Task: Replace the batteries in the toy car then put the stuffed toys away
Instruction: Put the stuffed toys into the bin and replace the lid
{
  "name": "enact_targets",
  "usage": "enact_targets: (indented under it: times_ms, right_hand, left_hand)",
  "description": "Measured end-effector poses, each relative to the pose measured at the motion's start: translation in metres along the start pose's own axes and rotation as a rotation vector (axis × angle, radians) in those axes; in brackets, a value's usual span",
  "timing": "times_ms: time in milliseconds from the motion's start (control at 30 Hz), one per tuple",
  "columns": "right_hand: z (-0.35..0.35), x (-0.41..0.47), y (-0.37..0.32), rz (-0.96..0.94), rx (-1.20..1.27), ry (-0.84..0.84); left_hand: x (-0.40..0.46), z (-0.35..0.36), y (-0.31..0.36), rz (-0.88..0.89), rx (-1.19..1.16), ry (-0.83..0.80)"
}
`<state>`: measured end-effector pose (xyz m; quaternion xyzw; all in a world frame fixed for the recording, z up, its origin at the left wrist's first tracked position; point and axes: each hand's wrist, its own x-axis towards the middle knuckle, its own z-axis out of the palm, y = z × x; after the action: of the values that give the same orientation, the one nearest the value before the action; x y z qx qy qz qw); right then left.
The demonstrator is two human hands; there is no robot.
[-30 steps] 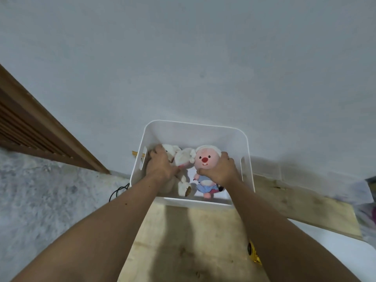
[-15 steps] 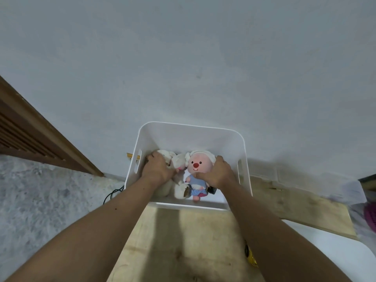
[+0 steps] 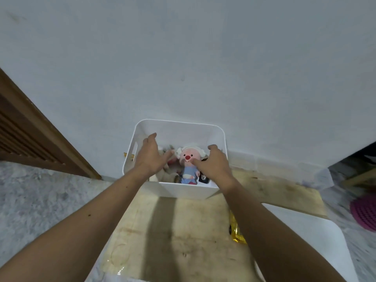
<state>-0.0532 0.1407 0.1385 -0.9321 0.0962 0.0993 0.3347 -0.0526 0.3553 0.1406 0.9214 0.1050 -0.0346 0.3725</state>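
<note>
Pale wall (image 3: 183,58) behind; white bin (image 3: 179,190) set against it on a worn wooden board (image 3: 183,231). Inside the bin I see the pink-faced stuffed toy (image 3: 188,161) lying face up, a cream stuffed toy (image 3: 167,171) at its left. My left hand (image 3: 151,155) hovers over the cream toy, fingers spread, holding nothing. My right hand (image 3: 213,162) is loosely open, thumb touching the pink toy's cheek. Yellow toy car (image 3: 236,231) lies on the board, partly hidden by my right forearm.

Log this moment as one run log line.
step: stuffed toys away | pink plush in white bin | left hand open | right hand open
</note>
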Motion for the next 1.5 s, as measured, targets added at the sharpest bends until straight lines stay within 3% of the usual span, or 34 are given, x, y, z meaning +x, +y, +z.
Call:
enact_targets:
  times_ms: [300,433,533,700,967,1100,1500]
  right_hand:
    - [-0.085,-0.074,0.044,-0.134,0.232,0.22]
    - [-0.126,-0.11,0.111,-0.097,0.256,0.303]
    - [-0.148,-0.137,0.18,-0.019,0.229,0.335]
    - [-0.16,-0.184,0.298,0.128,0.152,0.345]
    - [-0.132,-0.241,0.43,0.4,0.148,0.263]
    - [-0.123,-0.247,0.456,0.422,0.214,0.255]
    - [-0.124,-0.241,0.477,0.448,0.212,0.213]
  left_hand:
    - [-0.078,0.052,0.085,0.221,-0.301,0.104]
    - [-0.129,0.097,0.129,0.396,-0.284,0.134]
    - [-0.17,0.147,0.148,0.451,-0.297,0.049]
    - [-0.238,0.238,0.133,0.341,-0.24,-0.122]
    - [-0.33,0.312,0.095,0.035,-0.181,-0.062]
    - [-0.332,0.326,0.088,-0.055,-0.145,-0.105]
    - [-0.312,0.351,0.081,-0.106,-0.057,-0.174]
